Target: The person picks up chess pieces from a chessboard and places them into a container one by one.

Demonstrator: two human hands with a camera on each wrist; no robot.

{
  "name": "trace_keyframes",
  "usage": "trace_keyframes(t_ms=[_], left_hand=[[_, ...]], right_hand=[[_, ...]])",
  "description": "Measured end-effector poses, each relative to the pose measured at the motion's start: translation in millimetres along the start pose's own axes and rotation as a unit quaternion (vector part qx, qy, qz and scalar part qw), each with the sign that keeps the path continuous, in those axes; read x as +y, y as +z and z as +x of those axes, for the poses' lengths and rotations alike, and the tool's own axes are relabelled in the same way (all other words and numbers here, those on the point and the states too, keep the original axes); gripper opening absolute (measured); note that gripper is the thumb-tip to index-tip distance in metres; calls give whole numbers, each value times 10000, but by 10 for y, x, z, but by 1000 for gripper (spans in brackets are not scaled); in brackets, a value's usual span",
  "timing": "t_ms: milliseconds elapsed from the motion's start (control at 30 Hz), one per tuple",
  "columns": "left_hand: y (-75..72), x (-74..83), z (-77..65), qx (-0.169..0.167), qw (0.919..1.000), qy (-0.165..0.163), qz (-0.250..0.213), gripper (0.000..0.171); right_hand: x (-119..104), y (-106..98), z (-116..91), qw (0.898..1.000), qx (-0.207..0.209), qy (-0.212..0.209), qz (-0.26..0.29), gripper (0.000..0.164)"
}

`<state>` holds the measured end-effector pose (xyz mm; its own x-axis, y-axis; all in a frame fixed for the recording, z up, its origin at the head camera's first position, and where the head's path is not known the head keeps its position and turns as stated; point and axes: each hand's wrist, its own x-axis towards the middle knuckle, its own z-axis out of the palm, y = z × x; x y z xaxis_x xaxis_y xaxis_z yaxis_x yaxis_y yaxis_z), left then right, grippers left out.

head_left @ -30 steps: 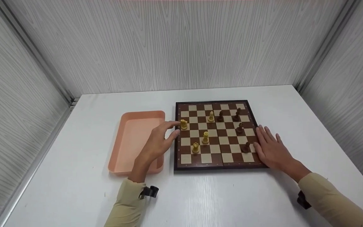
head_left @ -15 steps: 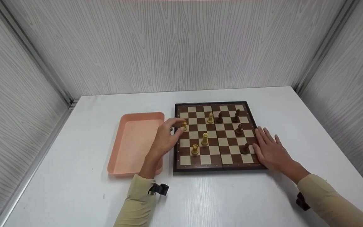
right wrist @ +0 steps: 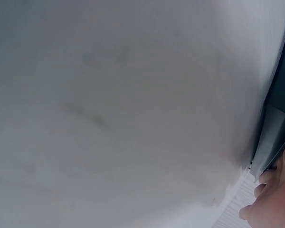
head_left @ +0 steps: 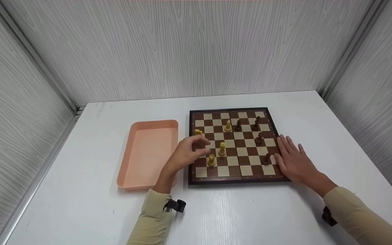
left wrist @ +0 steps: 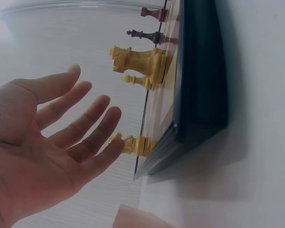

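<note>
Over the left side of the chessboard (head_left: 200, 172), my left hand (head_left: 186, 153) hovers with loosely bent fingers and nothing between them. The left wrist view shows the same hand (left wrist: 52, 128) with its fingers spread apart. A yellow knight (head_left: 198, 131) stands just beyond it, partly hidden by the hand. Closest to the fingertips are a yellow rook (head_left: 211, 160) and a taller yellow piece (head_left: 222, 149), both upright. Farther back stands a yellow bishop (head_left: 228, 126). My right hand (head_left: 296, 165) lies flat along the board's right edge, its fingers straight.
Several dark chess pieces stand upright on the board's right half, among them a dark king (left wrist: 145, 36) and a dark rook (left wrist: 153, 14). Left of the board lies a shallow pink tray (head_left: 126, 163) on the white table (head_left: 80, 177). Panels enclose the back and sides.
My left hand reached the yellow knight and closed its fingers around it, then came away nearer and to the right, leaving the knight standing. The right hand stayed at the board's edge.
</note>
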<state>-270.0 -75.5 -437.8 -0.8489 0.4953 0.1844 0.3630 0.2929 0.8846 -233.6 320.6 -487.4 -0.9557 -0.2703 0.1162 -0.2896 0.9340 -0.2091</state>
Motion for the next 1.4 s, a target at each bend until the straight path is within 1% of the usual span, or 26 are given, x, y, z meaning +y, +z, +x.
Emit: trace_keyframes(t_ms=[100,167,367,500,567,767,867,933,1167,1400], left_hand=[[38,-26,11,-256,9993,-17,-256,28],[64,-42,16,-350,9986,-83,-394,29],[139,-78,0,-289,9969,-418,-600,30],[190,-85,-22,-254,9956,-573,-695,29],[208,-82,-27,-199,9959,-626,-618,27],[242,-84,-8,27,9973,-724,-125,20],[258,-73,2,67,9970,-774,-14,19],[266,-63,5,83,9971,-752,34,18],[282,-102,3,125,9988,-442,164,17],[289,-113,0,195,9984,-470,236,16]], right_hand=[[2,-14,-3,10000,-57,58,-16,66],[5,-21,-1,9999,-86,79,-31,66],[12,7,6,10000,-74,58,-7,67],[13,25,10,10000,-65,42,-28,67],[12,28,17,10000,-52,27,-31,67],[8,28,27,10000,-34,1,41,67],[12,19,13,10000,-57,10,50,67],[17,14,6,10000,-52,14,47,66],[24,35,1,9999,-85,3,58,67],[16,30,9,10000,-61,-17,70,67]])
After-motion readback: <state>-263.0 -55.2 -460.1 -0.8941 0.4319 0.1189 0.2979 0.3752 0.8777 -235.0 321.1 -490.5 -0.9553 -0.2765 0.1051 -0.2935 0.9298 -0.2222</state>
